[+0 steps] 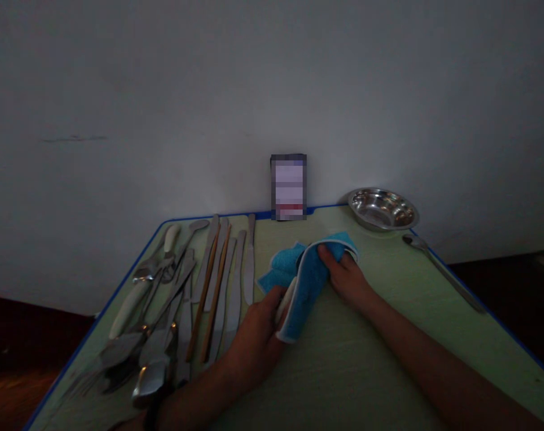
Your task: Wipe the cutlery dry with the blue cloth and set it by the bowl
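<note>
A blue cloth with a white hem (pixel 307 275) lies on the pale green table (pixel 388 335) near its middle. My right hand (pixel 346 272) grips the cloth's far end, fingers curled over it. My left hand (pixel 258 335) is closed round a white-handled utensil (pixel 286 302) whose far part is wrapped inside the cloth. Just left of my left hand lie rows of knives (pixel 236 281), spoons and forks (pixel 155 359) side by side.
A steel bowl (pixel 382 208) stands at the table's far right corner, with a long spoon (pixel 442 269) along the right edge. A small blurred card (pixel 288 187) leans on the white wall behind. The table has a blue rim (pixel 119 281).
</note>
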A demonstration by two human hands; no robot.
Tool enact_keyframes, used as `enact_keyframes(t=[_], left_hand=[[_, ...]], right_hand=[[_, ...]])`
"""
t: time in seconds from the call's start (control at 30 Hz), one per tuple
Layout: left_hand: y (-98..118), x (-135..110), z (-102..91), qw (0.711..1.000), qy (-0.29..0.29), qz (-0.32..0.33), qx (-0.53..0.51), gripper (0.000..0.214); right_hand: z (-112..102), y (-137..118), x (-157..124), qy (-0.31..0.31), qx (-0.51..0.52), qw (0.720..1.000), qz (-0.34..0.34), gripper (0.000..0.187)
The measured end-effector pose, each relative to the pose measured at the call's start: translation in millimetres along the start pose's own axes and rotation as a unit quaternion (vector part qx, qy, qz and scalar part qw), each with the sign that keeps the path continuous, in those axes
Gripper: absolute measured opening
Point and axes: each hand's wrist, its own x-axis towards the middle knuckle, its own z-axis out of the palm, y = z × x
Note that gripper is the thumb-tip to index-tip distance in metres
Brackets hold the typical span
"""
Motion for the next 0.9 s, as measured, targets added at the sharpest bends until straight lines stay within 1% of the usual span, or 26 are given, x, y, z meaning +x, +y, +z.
enact_keyframes(t=[0.07,0.13,0.2,0.3,0.4,0.5,0.63,0.7,0.77,0.83,0.9], left_hand=[[0.2,-0.5,0.5,1.0,-0.003,-0.012,0.009,0.017],[0.7,-0.9,0.8,1.0,-0.006,-0.022,0.021,0.017],[1.2,-1.0,0.8,0.999,-0.014,-0.025,0.025,0.017],[1.6,-0.5,0.4,0.999,-0.018,-0.015,0.021,0.015],[2.1,0.5,-0.2,1.0,-0.014,0.002,0.022,0.015],[3.6,1.4,-0.4,1.0,-0.015,0.0,0.015,0.018],[5.7,2.0,-0.2,1.0,-0.011,-0.017,0.008,0.023],[6.1,1.9,-0.4,1.0,-0.016,-0.025,0.002,0.024],[5.9,1.6,-1.1,0.999,-0.02,-0.03,-0.008,0.025],[4.9,1.0,-2.1,0.999,-0.018,-0.023,-0.02,0.024],[3.2,0.3,-2.9,0.999,-0.02,-0.009,-0.028,0.024]], right_hand=[[0.5,-0.6,-0.7,-0.028,-0.007,0.999,-0.029,0.035],[0.4,-0.5,-1.2,-0.043,-0.001,0.998,-0.041,0.033],[-0.6,-0.3,-1.5,-0.04,0.0,0.999,-0.025,0.033],[-2.8,-1.7,-1.4,-0.043,-0.012,0.999,0.015,0.034],[-4.2,-4.2,-1.3,-0.062,-0.033,0.997,0.02,0.038],[-4.5,-5.0,-1.2,-0.076,-0.042,0.996,-0.008,0.036],[-5.7,-5.7,-1.3,-0.115,-0.038,0.991,-0.064,0.027],[-6.3,-6.8,-1.7,-0.128,-0.02,0.988,-0.082,0.023],[-5.7,-6.9,-1.7,-0.136,0.013,0.987,-0.085,0.021],[-3.6,-4.1,-0.4,-0.128,0.069,0.987,-0.074,0.021],[-0.5,1.8,2.4,-0.104,0.139,0.984,-0.049,0.022]])
